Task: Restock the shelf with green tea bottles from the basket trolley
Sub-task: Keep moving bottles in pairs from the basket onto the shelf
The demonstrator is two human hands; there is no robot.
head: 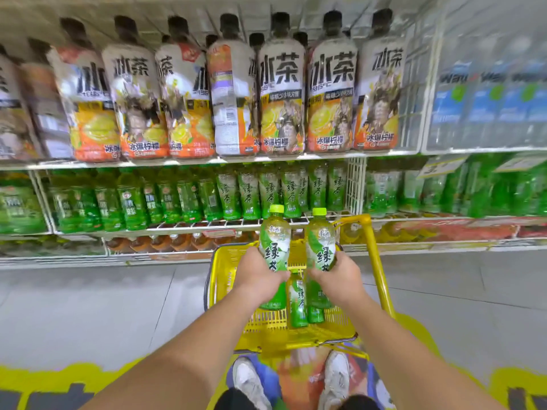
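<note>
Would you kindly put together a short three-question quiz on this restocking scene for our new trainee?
1. True or false: the left hand grips a lime-capped plastic green tea bottle, while the right hand holds nothing.
2. Where is the yellow plastic basket trolley? A: on a shelf; B: on the grey floor; C: behind the person.
3. Fill in: the large iced tea bottles on the upper white wire shelf have ___ caps.
Key: 1 false, the right hand grips a second bottle; 2 B; 3 black.
</note>
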